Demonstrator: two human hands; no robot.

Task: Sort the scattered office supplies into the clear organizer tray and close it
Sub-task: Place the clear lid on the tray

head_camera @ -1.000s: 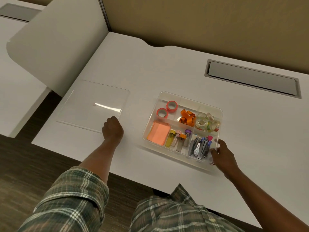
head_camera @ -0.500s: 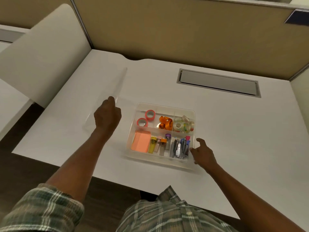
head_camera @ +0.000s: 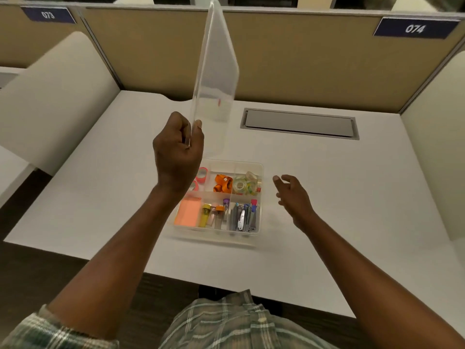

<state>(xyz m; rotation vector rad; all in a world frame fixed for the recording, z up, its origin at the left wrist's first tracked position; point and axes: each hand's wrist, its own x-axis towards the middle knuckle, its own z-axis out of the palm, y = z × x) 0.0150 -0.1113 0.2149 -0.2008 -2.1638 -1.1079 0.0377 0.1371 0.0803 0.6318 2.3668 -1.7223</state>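
The lid point(head_camera: 216, 71) is held upright above the far left corner of the tray point(head_camera: 216, 233), pinched at its lower edge by fingers of the left hand point(head_camera: 176, 152); the right hand point(head_camera: 292, 195) is spread, empty, just right of the tray; the lid should be laid flat, squared to the rim, pressed evenly.

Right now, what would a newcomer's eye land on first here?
The clear lid stands out: the left hand grips its lower edge and holds it upright above the desk. Below it sits the uncovered tray, its compartments filled with bright supplies, near the desk's front edge. The right hand hovers open just right of the tray.
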